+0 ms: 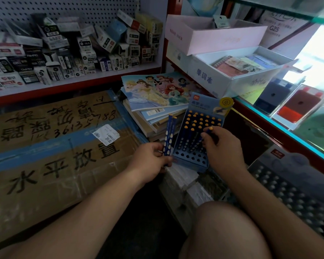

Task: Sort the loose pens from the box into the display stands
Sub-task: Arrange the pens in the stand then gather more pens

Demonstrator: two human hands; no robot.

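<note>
A blue display stand (190, 157) with a grid of holes leans against a stack of books. Several dark blue pens with yellow ends (198, 122) stand in its far rows; the near rows of holes are bare. My left hand (151, 161) grips two loose blue pens (169, 135) just left of the stand, their tips pointing up. My right hand (221, 144) pinches one blue pen (209, 130) over the stand's right side, its lower end among the holes.
A second, grey display stand (295, 186) full of pens lies at the right. Large taped cardboard cartons (51, 156) fill the left. Picture books (157, 94) are stacked behind the stand. A shelf of small boxes (73, 53) and a glass counter (288, 116) surround the spot.
</note>
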